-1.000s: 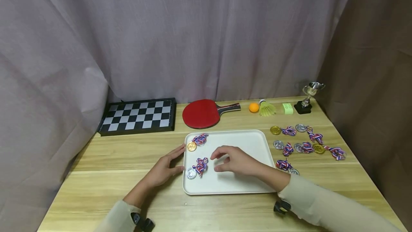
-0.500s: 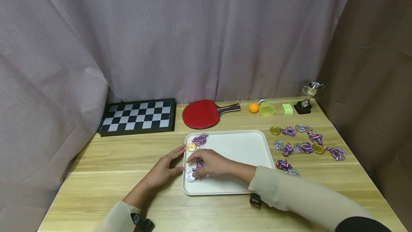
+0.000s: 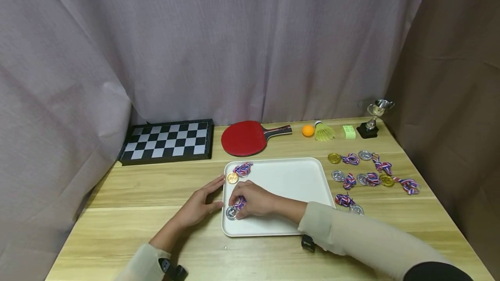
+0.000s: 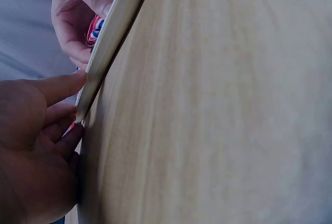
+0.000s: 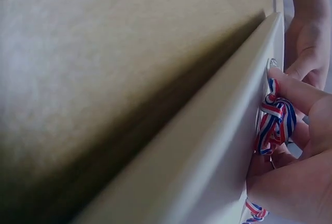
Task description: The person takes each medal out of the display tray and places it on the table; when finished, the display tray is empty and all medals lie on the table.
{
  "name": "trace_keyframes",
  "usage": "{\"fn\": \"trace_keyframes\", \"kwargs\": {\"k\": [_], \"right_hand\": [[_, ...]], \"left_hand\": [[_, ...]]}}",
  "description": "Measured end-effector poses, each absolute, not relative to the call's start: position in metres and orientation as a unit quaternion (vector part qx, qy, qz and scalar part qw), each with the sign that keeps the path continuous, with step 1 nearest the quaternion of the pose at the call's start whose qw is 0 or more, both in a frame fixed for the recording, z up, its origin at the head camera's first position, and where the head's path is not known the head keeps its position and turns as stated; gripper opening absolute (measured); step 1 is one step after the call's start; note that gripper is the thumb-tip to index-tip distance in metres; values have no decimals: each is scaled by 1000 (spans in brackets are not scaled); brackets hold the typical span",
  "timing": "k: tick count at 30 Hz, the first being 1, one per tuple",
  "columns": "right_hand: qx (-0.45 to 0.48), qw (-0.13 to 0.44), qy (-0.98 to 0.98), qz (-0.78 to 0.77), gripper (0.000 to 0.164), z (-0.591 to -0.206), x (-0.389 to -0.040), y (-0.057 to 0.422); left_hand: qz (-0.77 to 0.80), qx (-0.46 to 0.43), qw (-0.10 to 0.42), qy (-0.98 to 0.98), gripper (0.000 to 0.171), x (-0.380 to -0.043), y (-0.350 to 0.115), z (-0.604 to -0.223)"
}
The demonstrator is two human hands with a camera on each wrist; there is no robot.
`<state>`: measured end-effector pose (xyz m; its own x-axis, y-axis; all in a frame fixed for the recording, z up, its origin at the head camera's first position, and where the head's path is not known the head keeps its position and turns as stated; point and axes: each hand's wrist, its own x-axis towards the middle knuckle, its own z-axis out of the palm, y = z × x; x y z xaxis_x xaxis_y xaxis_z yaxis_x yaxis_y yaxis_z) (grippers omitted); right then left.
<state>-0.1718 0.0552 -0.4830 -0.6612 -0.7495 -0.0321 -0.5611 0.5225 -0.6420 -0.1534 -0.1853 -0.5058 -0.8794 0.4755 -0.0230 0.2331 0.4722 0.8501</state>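
On the white tray (image 3: pixel 291 179), my right hand (image 3: pixel 254 199) curls thumb and fingers around a silver medal (image 3: pixel 231 213) near the front left corner. In the right wrist view the thumb presses at the medal's edge, and its red, white and blue ribbon (image 5: pixel 277 123) bunches between thumb and fingers. Part of the ribbon is hidden by the fingers. My left hand (image 3: pixel 197 207) rests along the tray's left side, its fingertips touching the rim, as the left wrist view also shows. A gold medal (image 3: pixel 232 178) with a matching ribbon lies in the tray's back left corner.
Right of the tray lie several medals, including a gold one (image 3: pixel 334 158) and a silver one (image 3: pixel 338 175). Along the back are a chessboard (image 3: pixel 168 140), red table tennis bat (image 3: pixel 244 138), orange ball (image 3: pixel 308 130), shuttlecock (image 3: pixel 323 131), green block (image 3: pixel 349 132) and trophy cup (image 3: pixel 373 118).
My right hand has moved left across the tray to the silver medal and closed around it. The medal has shifted slightly. My left hand stays at the rim.
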Motion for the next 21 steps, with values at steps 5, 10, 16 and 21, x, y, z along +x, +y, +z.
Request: {"fn": "trace_keyframes", "kwargs": {"k": [5,10,16,21], "right_hand": [[-377,161,859,-308,22,-480,-172,57],[-351,185,844,-362,8,-479,-174,59],[-297,210,820,-442,2,-481,-174,63],[-268,206,820,-462,3,-475,-171,73]], "left_hand": [[468,207,128,850,70,-153,-186,-507],[469,207,127,849,70,-153,-186,-506],[465,203,129,852,70,-153,-185,-506],[464,200,129,853,70,-153,-184,-506]]}}
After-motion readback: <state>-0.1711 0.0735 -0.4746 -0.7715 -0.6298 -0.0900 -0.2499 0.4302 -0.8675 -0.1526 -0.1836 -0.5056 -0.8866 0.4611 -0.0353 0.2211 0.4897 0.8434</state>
